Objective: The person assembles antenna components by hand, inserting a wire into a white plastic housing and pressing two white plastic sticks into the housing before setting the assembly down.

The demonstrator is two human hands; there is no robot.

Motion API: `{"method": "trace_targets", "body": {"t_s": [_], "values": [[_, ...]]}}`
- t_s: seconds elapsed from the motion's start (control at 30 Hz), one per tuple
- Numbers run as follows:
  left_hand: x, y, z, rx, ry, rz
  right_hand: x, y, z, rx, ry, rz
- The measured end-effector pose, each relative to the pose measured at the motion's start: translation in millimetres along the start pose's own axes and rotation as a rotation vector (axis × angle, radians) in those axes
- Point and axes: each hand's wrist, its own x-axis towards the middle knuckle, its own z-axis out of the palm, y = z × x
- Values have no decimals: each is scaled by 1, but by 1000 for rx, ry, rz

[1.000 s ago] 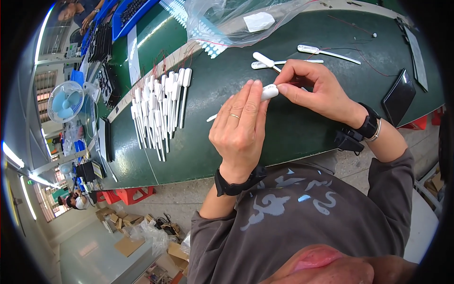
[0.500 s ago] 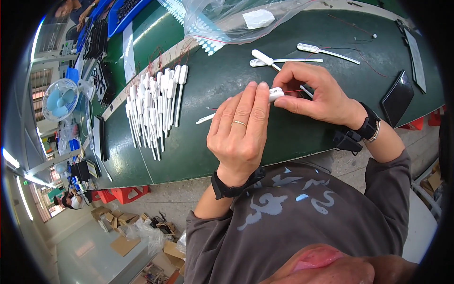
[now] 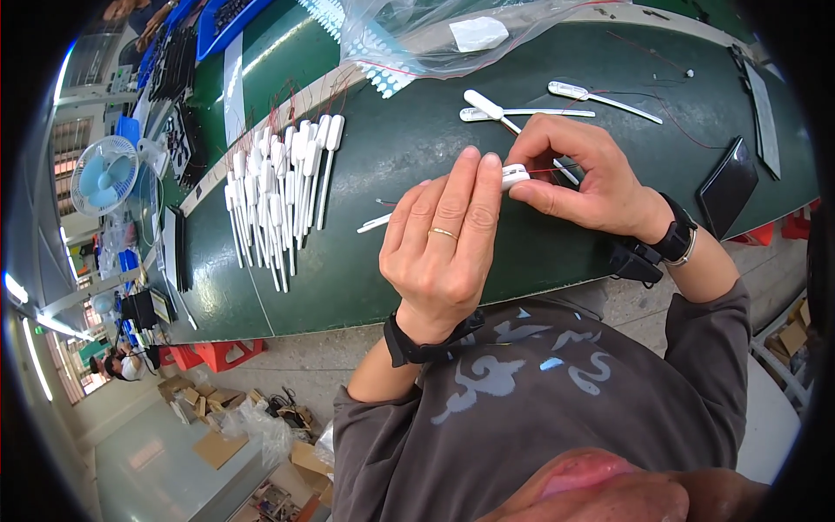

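A white plastic stick with an oval head [image 3: 515, 175] is held between my two hands over the green table. My left hand [image 3: 444, 233] lies across it with the fingers pressed together, covering most of its length. At its head end, my right hand [image 3: 593, 178] pinches it between thumb and forefinger. A thin red wire [image 3: 544, 170] runs from the head into the right palm, where its end is hidden. Beyond the right hand lie several similar sticks, among them one with a raised white head [image 3: 483, 103] and one with an open, hollow head [image 3: 570, 90].
At left lies a bundle of white sticks [image 3: 287, 187] with red wires trailing. A clear plastic bag [image 3: 409, 43] and a white scrap [image 3: 478, 33] are at the back. A black phone-like slab [image 3: 729, 187] lies right, beside a long grey strip [image 3: 763, 113].
The stick's head shows slightly further right of my left fingertips. Both hands keep their hold. The surroundings shift slightly with the camera.
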Motion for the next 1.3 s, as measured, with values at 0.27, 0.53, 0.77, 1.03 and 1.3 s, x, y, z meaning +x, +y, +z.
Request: {"method": "trace_targets", "body": {"t_s": [0.27,0.53,0.77,1.03,1.3], "values": [[-1,-1,1,-14,8,-4,-2,4,0,106,4,64],[-2,-5,1,-7,11,12,-1,0,-3,271,-71,298],[-3,-7,2,-12,-5,21,0,7,1,139,-12,164],[-4,-8,2,-50,-41,39,2,5,-8,338,-133,409],[-4,-7,2,-54,-79,101,9,2,-11,586,-200,632]]}}
